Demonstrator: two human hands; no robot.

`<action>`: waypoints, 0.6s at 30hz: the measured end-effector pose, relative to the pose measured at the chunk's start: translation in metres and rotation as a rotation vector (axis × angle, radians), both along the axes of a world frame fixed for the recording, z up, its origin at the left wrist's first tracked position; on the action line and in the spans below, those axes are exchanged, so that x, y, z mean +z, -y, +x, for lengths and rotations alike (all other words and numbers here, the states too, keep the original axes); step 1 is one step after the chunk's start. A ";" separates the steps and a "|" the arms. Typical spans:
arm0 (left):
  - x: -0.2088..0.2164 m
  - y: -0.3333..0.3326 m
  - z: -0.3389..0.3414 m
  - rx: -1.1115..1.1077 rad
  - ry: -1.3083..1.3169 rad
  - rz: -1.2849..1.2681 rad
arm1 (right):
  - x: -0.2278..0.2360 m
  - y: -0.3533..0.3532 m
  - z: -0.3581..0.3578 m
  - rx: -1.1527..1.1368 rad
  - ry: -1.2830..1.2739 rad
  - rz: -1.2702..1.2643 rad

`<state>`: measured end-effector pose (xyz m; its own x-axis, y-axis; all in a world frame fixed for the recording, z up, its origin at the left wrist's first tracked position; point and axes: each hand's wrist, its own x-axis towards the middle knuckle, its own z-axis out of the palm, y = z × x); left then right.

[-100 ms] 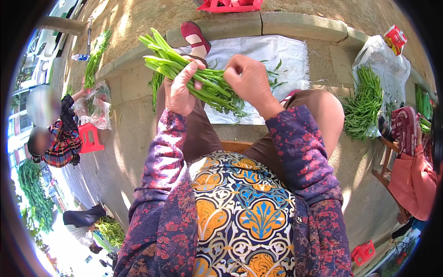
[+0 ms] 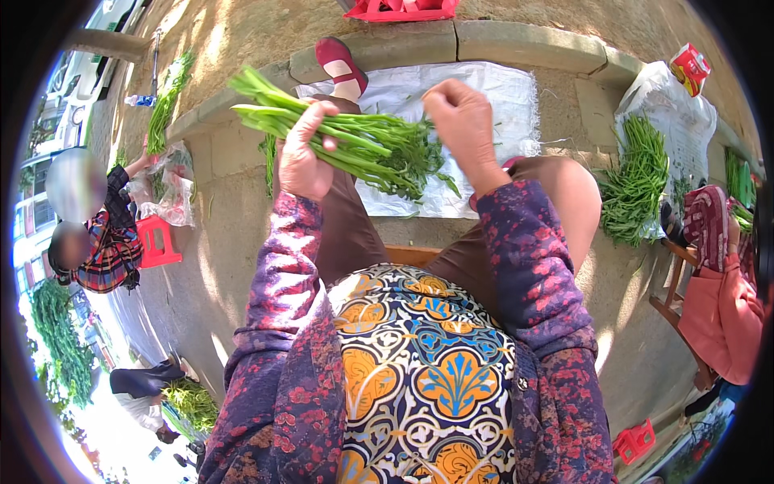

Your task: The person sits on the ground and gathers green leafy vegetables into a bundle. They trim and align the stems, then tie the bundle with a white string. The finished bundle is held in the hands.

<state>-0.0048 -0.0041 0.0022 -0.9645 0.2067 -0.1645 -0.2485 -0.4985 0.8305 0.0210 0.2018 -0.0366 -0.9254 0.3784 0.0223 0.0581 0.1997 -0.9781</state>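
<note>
Where closed, left fingers [image 2: 310,121] around green stalks [image 2: 363,135]

Outdoors, street side. Stone kerb [image 2: 524,47] edges bare earth [image 2: 274,22]; grey pavement [image 2: 242,266] dappled with sun and shade; white car [image 2: 83,90] upper left. Leafy greens [image 2: 635,185] heaped at right near white sack [image 2: 689,121]; red stool [image 2: 160,240] at left; people [image 2: 109,256] along pavement.

A red stool [image 2: 147,231] stands left, another red stool [image 2: 634,440] lower right, and a red carton [image 2: 691,70] upper right.
</note>
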 end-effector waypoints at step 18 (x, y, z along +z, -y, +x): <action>-0.018 0.074 -0.024 0.184 0.080 0.499 | 0.160 -0.013 0.109 1.227 -0.851 -1.105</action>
